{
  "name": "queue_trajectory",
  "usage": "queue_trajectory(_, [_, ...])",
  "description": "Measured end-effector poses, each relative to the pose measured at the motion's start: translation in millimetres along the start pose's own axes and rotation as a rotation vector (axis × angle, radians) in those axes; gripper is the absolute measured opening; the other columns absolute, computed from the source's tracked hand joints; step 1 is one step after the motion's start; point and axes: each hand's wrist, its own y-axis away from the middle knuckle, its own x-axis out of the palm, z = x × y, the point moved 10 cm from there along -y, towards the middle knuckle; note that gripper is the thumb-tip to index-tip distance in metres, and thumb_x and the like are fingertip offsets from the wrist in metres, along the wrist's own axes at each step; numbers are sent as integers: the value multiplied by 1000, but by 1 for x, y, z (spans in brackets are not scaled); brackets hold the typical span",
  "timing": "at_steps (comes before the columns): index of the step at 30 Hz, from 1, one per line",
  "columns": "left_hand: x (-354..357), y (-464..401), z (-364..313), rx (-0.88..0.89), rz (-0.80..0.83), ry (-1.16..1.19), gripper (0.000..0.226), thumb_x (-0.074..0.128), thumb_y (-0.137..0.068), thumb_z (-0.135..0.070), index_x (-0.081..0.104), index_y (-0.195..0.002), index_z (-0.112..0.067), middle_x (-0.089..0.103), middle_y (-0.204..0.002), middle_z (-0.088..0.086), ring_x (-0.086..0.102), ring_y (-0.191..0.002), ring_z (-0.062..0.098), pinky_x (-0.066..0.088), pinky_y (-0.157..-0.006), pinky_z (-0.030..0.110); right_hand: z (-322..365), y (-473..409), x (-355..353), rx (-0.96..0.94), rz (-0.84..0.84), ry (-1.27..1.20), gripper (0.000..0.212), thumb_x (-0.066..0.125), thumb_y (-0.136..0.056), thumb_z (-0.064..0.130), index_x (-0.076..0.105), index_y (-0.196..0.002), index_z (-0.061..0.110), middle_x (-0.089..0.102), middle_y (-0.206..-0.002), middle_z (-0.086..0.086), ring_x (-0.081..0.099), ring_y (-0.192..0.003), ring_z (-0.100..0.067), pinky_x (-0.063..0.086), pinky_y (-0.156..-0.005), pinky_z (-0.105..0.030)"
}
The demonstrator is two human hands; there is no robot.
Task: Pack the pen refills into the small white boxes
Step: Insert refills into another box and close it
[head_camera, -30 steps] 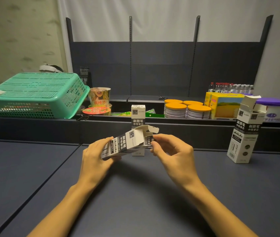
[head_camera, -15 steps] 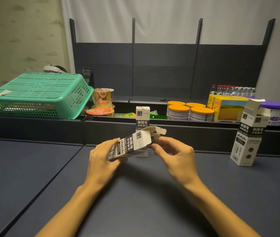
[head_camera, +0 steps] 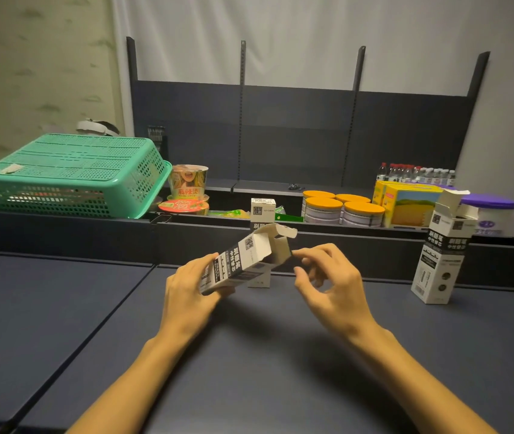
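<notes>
At the centre of the frame the left hand (head_camera: 191, 288) grips a white box (head_camera: 243, 261) by its lower end, fingers curled round it, and holds it tilted above the table (head_camera: 249, 371) with its open end raised toward the right. The top flaps stand open. The right hand (head_camera: 331, 283) is just beside that open end, its fingers loosely curled and slightly spread; a fingertip reaches the edge of the opening, but whether it pinches anything cannot be told, and no refill can be made out. Directly behind the held box, a second box (head_camera: 262, 211) stands upright on the table with its top shut, partly hidden. At the right of the frame a third box (head_camera: 443, 249) stands upright, leaning a little, with its lid flap open. Along the ledge behind are a green basket (head_camera: 70, 177) turned upside down at the left, noodle cups (head_camera: 188, 191) beside it, orange-lidded tins (head_camera: 342, 208) right of centre, yellow cartons (head_camera: 406, 202) and small bottles (head_camera: 415, 173) at the upper right.
</notes>
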Motion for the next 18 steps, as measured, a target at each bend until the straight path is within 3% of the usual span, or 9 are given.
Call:
queue_trajectory(3, [-5, 1, 0, -29, -15, 18, 74, 71, -62, -62, 59, -125, -27, 62, -112, -14, 61, -100, 12, 50, -88, 36, -20, 5, -10, 41, 105, 183, 33, 67, -87, 22, 63, -119, 13, 55, -100, 3, 55, -83, -3, 50, -71, -16])
queue_trajectory(5, [-6, 0, -2, -50, -21, 42, 74, 80, -63, -55, 57, -127, -27, 63, -116, -11, 60, -102, 12, 48, -87, 30, -36, 11, -17, 84, 200, 347, 41, 65, -89, 30, 58, -127, 16, 56, -107, 1, 57, -92, -9, 55, -75, -27])
queue_trajectory(8, [0, 0, -14, -65, 22, 90, 64, 79, -71, -42, 55, -129, -30, 63, -113, -12, 58, -100, 8, 45, -83, 23, -51, 22, -28, 117, 338, 600, 48, 55, -94, 39, 50, -136, 19, 57, -118, -3, 56, -105, -19, 50, -82, -30])
queue_trajectory(14, [42, 13, -48, -104, 210, 153, 62, 72, -76, -47, 49, -131, -30, 62, -118, -8, 57, -106, 12, 52, -90, 38, -90, 55, -43, 278, 645, 929, 47, 38, -99, 45, 40, -140, 24, 51, -128, -4, 50, -113, -22, 46, -87, -32])
queue_trajectory(18, [71, 16, -63, -107, 268, 151, 58, 71, -77, -48, 50, -129, -32, 59, -107, -14, 59, -93, 7, 55, -80, 29, -115, 71, -56, 347, 724, 991, 42, 35, -100, 46, 47, -132, 23, 52, -126, -4, 50, -115, -24, 46, -90, -35])
